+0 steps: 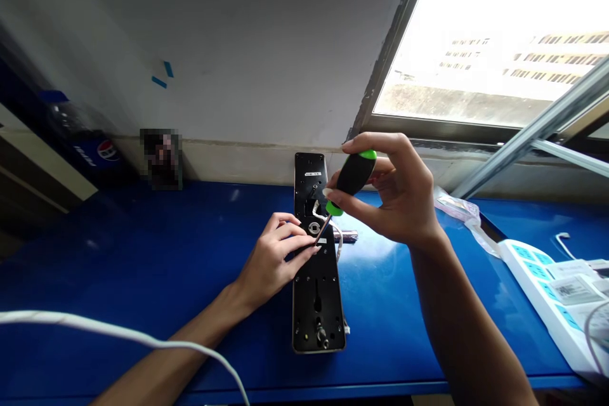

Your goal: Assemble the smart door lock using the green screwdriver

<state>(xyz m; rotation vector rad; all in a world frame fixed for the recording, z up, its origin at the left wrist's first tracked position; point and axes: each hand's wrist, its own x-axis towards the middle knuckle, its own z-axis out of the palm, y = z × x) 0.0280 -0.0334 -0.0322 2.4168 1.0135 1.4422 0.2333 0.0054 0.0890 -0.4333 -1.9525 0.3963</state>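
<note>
The right hand (402,187) holds a slanted screwdriver (354,173) over a black panel (307,298) on the desk (390,323), the left hand (276,257) at the tip.

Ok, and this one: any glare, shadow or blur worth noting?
Head view: the window is blown out nearly white; head view: glare whitens the blue table just right of the black panel; head view: the far left is dim; head view: a pixelated block hides a patch by the wall; head view: the screwdriver shows no obvious motion blur.
</note>
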